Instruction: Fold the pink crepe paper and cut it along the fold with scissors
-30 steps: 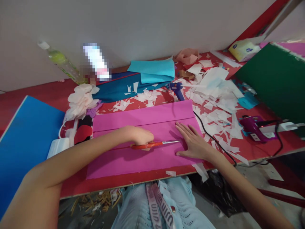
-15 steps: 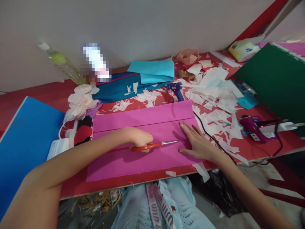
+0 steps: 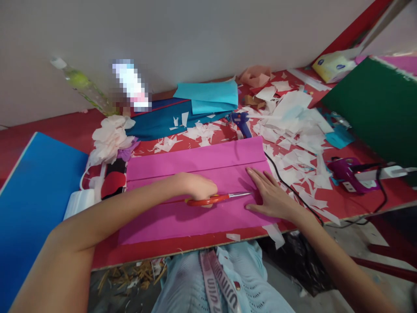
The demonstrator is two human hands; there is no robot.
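Left hand (image 3: 197, 187) clenched, right hand (image 3: 273, 196) flat with fingers (image 3: 259, 177) spread

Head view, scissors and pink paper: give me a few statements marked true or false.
1. The left hand grips the red-handled scissors. True.
2. The right hand lies flat on the pink paper. True.
3. The scissors' blades point toward the person's body. False: they point toward the right hand.
4. A glue gun lies on the pink paper. False: the purple glue gun lies on the red table, right of the paper.
5. A white paper flower sits by the paper's far left corner. True.
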